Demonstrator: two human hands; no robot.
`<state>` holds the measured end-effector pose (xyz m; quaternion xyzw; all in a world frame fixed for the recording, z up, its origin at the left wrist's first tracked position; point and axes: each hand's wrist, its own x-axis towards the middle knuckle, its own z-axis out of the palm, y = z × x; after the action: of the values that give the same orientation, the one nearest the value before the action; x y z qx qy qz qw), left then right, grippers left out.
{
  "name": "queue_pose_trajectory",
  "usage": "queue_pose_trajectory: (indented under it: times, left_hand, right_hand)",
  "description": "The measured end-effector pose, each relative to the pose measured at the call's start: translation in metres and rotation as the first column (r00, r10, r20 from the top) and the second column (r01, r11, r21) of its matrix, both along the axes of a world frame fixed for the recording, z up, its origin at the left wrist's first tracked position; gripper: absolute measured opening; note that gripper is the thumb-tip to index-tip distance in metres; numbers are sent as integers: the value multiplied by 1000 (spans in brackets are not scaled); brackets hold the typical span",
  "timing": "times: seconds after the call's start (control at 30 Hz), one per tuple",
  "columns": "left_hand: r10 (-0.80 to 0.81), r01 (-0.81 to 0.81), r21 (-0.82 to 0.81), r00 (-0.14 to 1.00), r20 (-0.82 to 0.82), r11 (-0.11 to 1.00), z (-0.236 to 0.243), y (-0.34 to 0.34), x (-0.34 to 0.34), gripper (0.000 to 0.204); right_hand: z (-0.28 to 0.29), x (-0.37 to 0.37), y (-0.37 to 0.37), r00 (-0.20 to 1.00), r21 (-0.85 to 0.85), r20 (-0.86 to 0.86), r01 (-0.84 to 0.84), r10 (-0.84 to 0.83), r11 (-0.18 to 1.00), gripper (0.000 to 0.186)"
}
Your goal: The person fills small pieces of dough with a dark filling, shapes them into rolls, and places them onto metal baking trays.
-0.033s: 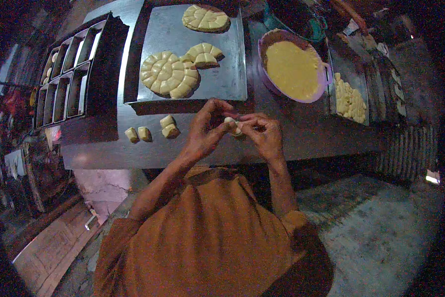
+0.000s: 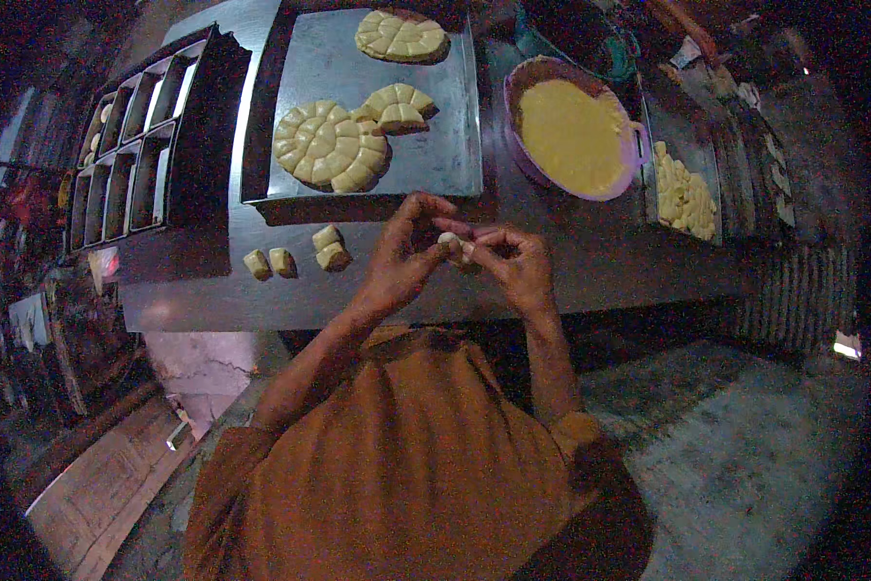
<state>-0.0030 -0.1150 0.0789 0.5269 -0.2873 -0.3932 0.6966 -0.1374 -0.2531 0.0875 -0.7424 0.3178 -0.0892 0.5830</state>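
Dough piece [image 2: 455, 248]: we are holding it between our two hands, over the table [image 2: 203, 302], just on our side of the baking tray [image 2: 445, 160]; our fingers are covering much of it, so its full shape is not showing.
Left hand [image 2: 414, 250]: we are grasping the dough piece from its left with thumb and fingers, the upper fingers curving beyond it.
Right hand [image 2: 515, 266]: we are pinching the same piece from its right, our fingertips nearly meeting those of the other hand.
Loose dough lumps [image 2: 333, 257]: four are lying on the table to the left of our hands, two sitting just beside each other and two touching.
Tray load: we are seeing a round of dough wedges [image 2: 331, 147] touching a smaller fan of wedges [image 2: 397, 108], while an oval of wedges [image 2: 402, 37] is lying near the far edge.
Purple basin [image 2: 521, 155]: it is standing right of the tray, holding a pale yellow mass [image 2: 573, 136].
Second tray [image 2: 676, 121]: beyond the basin, it is carrying a cluster of elongated dough pieces [image 2: 685, 194].
Compartmented tin [image 2: 130, 143]: it is resting at our far left, pale lumps [image 2: 94, 134] lying in one section.
Clothing: we are wearing an orange-brown garment [image 2: 406, 455].
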Motion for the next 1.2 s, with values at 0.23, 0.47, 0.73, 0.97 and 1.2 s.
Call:
queue_pose_trajectory:
  times: [0.23,0.47,0.73,0.97,1.2]
  left_hand:
    - [-176,158,-77,873,-456,984,-11,7,-8,61]
    - [298,-253,211,929,-219,944,-35,54,44,42]
    - [667,-656,289,742,72,698,-71,169,89,20]
    - [338,-583,478,795,504,657,-68,163,75,18]
    - [-12,-423,374,649,761,825,-123,124,112,23]
  right_hand:
    - [-4,-15,4,997,258,-25,-63,71,964,24]
    - [-70,-41,20,964,-444,-188,-253,186,859,23]
    - [-125,-46,49,999,-601,-6,-45,52,798,18]
    - [-114,-7,74,957,-829,-24,-181,289,530,26]
    - [-117,107,143,842,-826,-28,-323,538,462,37]
